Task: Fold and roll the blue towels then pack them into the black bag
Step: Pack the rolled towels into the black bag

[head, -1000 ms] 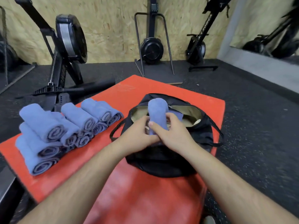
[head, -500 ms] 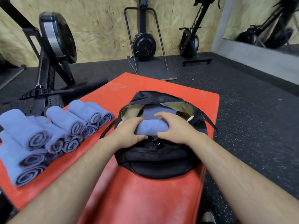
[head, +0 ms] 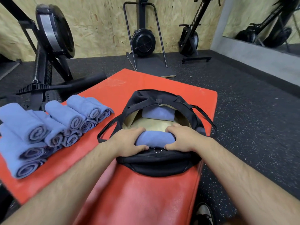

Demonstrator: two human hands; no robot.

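An open black bag with a tan lining lies on the red mat. A rolled blue towel lies sideways at the bag's near rim. My left hand grips its left end and my right hand grips its right end. Another rolled blue towel rests inside the bag against the far wall. A stack of several rolled blue towels sits on the mat to the left of the bag.
Black rowing machines stand on the dark rubber floor behind and left of the mat. A mirror is on the right wall. A shoe shows at the bottom right, beside the mat's edge.
The towel went from upright above the bag to lying sideways, and both hands have lowered it to the near rim inside the opening.
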